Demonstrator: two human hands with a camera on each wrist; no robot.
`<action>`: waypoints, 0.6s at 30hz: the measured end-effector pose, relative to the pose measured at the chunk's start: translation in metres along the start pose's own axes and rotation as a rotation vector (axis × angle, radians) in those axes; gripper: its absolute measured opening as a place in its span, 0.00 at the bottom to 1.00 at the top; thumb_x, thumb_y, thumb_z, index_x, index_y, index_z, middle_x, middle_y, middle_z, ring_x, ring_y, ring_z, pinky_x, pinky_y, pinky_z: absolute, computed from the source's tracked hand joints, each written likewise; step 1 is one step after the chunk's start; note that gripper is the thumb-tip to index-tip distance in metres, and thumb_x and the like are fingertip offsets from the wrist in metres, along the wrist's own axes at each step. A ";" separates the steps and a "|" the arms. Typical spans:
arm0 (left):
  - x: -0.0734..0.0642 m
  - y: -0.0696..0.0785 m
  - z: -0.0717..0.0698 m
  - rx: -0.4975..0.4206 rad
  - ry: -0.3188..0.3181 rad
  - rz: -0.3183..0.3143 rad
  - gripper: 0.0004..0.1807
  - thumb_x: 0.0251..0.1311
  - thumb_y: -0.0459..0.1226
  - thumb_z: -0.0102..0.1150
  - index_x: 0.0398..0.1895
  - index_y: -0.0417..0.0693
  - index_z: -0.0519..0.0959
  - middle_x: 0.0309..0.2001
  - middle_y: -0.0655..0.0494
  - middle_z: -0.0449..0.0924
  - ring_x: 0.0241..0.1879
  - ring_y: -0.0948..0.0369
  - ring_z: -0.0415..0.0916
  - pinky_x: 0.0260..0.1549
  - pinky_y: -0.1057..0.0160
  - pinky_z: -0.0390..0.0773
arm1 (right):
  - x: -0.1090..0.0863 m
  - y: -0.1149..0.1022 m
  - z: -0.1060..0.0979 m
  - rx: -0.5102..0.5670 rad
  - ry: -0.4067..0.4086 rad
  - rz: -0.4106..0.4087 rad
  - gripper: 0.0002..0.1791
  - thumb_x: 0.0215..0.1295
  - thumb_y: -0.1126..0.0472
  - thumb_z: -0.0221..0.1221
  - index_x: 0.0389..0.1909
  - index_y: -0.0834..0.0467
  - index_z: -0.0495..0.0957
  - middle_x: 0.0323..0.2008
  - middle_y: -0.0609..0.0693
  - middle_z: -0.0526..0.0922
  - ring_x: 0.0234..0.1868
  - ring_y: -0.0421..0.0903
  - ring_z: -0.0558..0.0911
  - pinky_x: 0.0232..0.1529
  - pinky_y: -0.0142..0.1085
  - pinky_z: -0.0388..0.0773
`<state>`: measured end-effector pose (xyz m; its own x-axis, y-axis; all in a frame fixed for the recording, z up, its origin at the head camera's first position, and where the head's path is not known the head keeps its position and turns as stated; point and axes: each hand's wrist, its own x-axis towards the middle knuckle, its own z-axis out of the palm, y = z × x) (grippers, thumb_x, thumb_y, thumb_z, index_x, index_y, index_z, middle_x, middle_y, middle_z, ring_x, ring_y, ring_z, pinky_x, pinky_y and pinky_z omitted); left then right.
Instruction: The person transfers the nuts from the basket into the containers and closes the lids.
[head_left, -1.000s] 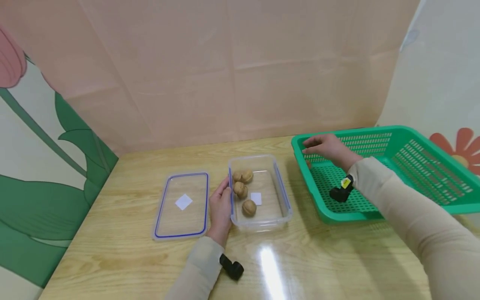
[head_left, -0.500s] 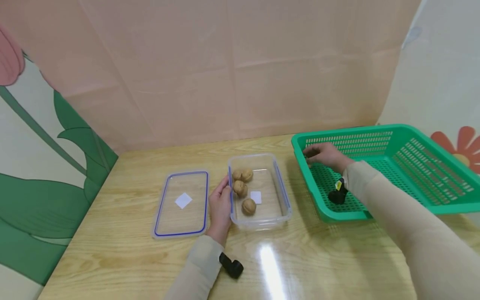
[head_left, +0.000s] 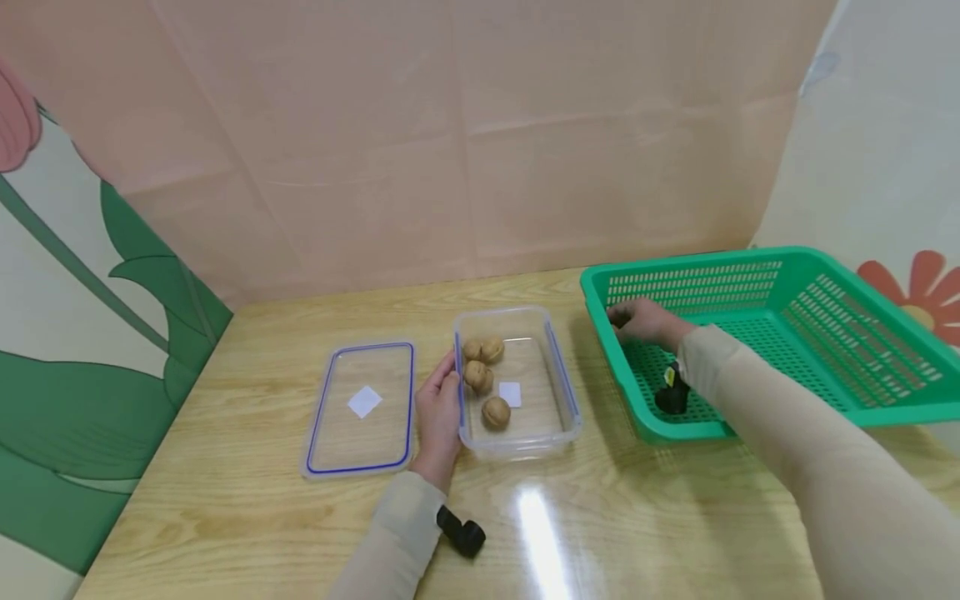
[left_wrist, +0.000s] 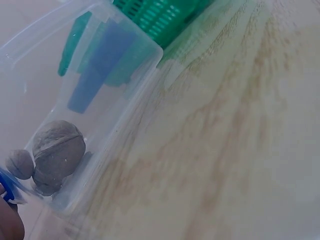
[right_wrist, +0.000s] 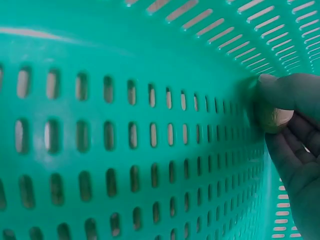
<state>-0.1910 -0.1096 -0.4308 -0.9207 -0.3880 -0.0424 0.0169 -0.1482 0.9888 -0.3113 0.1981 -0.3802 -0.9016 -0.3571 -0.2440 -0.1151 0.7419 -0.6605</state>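
Several brown walnuts lie along the left side of a clear plastic box with blue side strips. My left hand rests against the box's left wall, fingers fairly straight, fingertips partly hidden by the rim. In the left wrist view, walnuts show through the box wall, with a fingertip by a blue strip at the lower left. My right hand is down inside a green basket at its far left corner. The right wrist view shows its thumb and fingers pinching a walnut close to the basket wall.
A clear lid with a blue seal lies flat left of the box, a white square at its middle. Another white square shows through the box floor. The basket's raised rim stands right of the box. A covered wall closes the table's back.
My right hand has gone lower into the basket's far left corner, and its fingers have closed on a walnut. My left hand and the box have stayed in place.
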 end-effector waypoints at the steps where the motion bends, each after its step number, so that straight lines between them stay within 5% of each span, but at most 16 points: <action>1: 0.000 0.000 0.000 0.000 -0.001 0.001 0.18 0.60 0.33 0.50 0.52 0.52 0.78 0.57 0.56 0.75 0.61 0.58 0.67 0.60 0.59 0.68 | 0.000 0.000 0.000 -0.002 0.000 0.003 0.29 0.58 0.72 0.54 0.61 0.75 0.60 0.59 0.74 0.65 0.60 0.68 0.64 0.59 0.56 0.67; 13: 0.000 0.000 0.000 -0.017 -0.011 0.008 0.18 0.60 0.32 0.49 0.53 0.51 0.78 0.57 0.55 0.75 0.61 0.58 0.68 0.60 0.60 0.68 | -0.004 -0.008 -0.007 -0.070 0.012 -0.002 0.28 0.59 0.66 0.57 0.60 0.73 0.65 0.58 0.72 0.67 0.58 0.67 0.67 0.56 0.56 0.70; 18: -0.001 0.001 -0.001 -0.012 -0.014 0.007 0.18 0.60 0.32 0.49 0.53 0.51 0.77 0.57 0.55 0.75 0.61 0.58 0.68 0.60 0.60 0.68 | -0.008 -0.013 -0.018 -0.002 0.017 0.024 0.29 0.57 0.60 0.61 0.59 0.65 0.69 0.60 0.67 0.68 0.60 0.64 0.66 0.57 0.58 0.68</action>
<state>-0.1902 -0.1100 -0.4299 -0.9258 -0.3765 -0.0337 0.0278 -0.1569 0.9872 -0.3098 0.2016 -0.3567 -0.9109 -0.3300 -0.2478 -0.0943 0.7511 -0.6534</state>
